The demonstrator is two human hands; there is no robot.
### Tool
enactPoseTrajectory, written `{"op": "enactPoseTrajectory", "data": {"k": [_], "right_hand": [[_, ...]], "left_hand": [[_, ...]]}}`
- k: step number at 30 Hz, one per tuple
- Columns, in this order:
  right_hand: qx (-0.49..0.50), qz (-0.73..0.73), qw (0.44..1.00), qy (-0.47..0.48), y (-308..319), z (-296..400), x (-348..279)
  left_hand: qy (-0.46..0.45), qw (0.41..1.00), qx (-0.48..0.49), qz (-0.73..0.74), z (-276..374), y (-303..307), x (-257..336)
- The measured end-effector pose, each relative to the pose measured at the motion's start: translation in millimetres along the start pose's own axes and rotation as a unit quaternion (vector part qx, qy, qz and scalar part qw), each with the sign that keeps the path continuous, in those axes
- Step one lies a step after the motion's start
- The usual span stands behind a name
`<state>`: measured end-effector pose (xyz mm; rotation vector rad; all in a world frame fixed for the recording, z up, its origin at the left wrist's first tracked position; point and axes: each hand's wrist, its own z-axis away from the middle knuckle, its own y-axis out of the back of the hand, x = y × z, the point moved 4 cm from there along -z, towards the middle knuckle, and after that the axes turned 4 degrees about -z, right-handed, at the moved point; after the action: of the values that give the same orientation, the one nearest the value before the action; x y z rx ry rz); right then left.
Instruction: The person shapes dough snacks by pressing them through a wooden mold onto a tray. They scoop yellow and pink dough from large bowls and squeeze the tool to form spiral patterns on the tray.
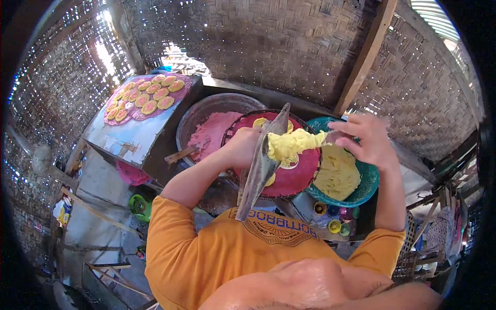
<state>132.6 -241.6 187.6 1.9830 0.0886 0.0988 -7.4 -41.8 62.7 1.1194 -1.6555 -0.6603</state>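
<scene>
My left hand (245, 145) grips a long wooden tool (259, 168), broad in the middle and narrowing at both ends. A thick lump of yellow dough (296, 142) reaches from its middle towards my right hand (366, 137). The right fingers pinch a small greyish tool (334, 136), blurred, at the dough's end. Underneath is a round red tray (300, 176) with a dark woven rim, bearing several yellow lacy dough pieces (270, 180). More yellow dough (337, 174) fills part of a teal basin (370, 180), below my right hand.
Left of the tray, a grey basin (186, 126) holds pink dough (211, 133) and a wooden paddle (180, 155). Round yellow pieces (149, 107) cover pink sheets on a box (124, 139). Small colored cups (334, 226) stand near my body. A woven bamboo wall (271, 46) rises behind.
</scene>
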Motion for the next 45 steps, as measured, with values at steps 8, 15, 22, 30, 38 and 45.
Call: {"op": "enactPoseTrajectory", "data": {"k": [8, 15, 22, 30, 38, 45], "right_hand": [[0.077, 0.322, 0.928, 0.173, -45, -32, -101], [0.058, 0.255, 0.962, 0.073, -17, -5, -81], [0.182, 0.191, 0.964, 0.041, 6, -10, -66], [0.074, 0.224, 0.967, 0.1, -57, -27, -82], [0.142, 0.204, 0.967, 0.062, -26, -13, -74], [0.211, 0.129, 0.968, -0.029, -22, -5, -34]], "left_hand": [[0.04, 0.998, 0.025, 0.043, -3, -14, -24], [0.05, 0.995, 0.059, 0.069, 4, 5, -47], [0.056, 0.994, 0.088, 0.036, 3, 12, -37], [0.115, 0.992, 0.015, -0.043, -2, -6, -23], [0.115, 0.992, 0.018, 0.04, 5, -1, -59], [-0.007, 0.975, 0.061, 0.213, 4, -2, -90]]}}
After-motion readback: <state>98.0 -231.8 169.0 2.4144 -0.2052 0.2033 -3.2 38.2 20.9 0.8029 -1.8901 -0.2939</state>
